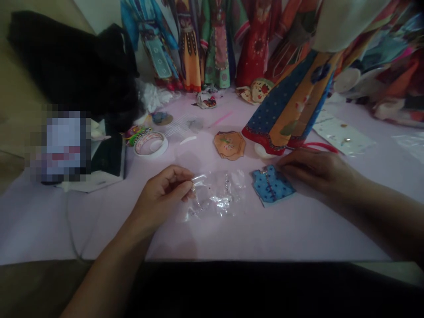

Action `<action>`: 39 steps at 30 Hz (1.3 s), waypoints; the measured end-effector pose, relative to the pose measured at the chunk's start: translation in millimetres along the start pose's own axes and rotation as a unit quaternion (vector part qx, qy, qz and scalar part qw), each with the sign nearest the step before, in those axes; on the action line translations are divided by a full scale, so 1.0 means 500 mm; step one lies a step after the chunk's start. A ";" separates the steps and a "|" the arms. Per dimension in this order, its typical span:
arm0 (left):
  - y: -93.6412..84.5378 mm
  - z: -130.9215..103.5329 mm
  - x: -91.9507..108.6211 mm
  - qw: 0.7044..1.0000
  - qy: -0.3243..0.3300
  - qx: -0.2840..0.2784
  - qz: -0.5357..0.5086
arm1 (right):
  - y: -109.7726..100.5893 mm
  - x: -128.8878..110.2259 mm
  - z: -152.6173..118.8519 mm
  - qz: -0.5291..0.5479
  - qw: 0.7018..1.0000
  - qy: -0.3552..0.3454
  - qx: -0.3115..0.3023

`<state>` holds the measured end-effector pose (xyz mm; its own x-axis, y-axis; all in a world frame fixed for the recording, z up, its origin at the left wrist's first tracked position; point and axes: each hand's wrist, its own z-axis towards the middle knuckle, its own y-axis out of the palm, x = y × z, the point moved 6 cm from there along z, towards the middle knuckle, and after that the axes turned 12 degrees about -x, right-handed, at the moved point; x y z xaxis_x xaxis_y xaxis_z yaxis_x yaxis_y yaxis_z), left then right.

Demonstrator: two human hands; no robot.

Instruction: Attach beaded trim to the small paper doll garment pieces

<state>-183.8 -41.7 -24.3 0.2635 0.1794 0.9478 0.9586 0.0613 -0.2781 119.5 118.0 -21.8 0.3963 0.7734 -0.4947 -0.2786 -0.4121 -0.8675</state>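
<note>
Clear bead bag (218, 196) sits over the lilac tabletop (198, 243), long axis roughly left to right, left edge pinched in the left hand (167, 187). Right hand (311, 170) is curled at the blue piece (273, 187), can't tell if it's gripping. Tape roll (162, 149) lettering's too tiny to read.

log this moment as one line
left hand: holds clear bag | right hand: at blue patterned piece | orange piece: on table

The left hand (165, 192) pinches the clear bag (220, 194) at its 10 o'clock edge. The right hand (314, 170) is at the blue piece's (274, 187) 2 o'clock. A tape roll (161, 149) lies on the bench (232, 240), 10 o'clock from the bag.
</note>
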 end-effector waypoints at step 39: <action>-0.017 0.010 -0.024 0.999 -0.022 0.023 0.031 | -0.013 -0.019 0.012 0.134 0.990 -0.036 0.023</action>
<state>-195.6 -39.3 -34.2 0.3172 0.2270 0.9208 0.9341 0.0928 -0.3446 112.2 116.3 -11.2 0.2396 0.6721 -0.7006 -0.4057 -0.5863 -0.7012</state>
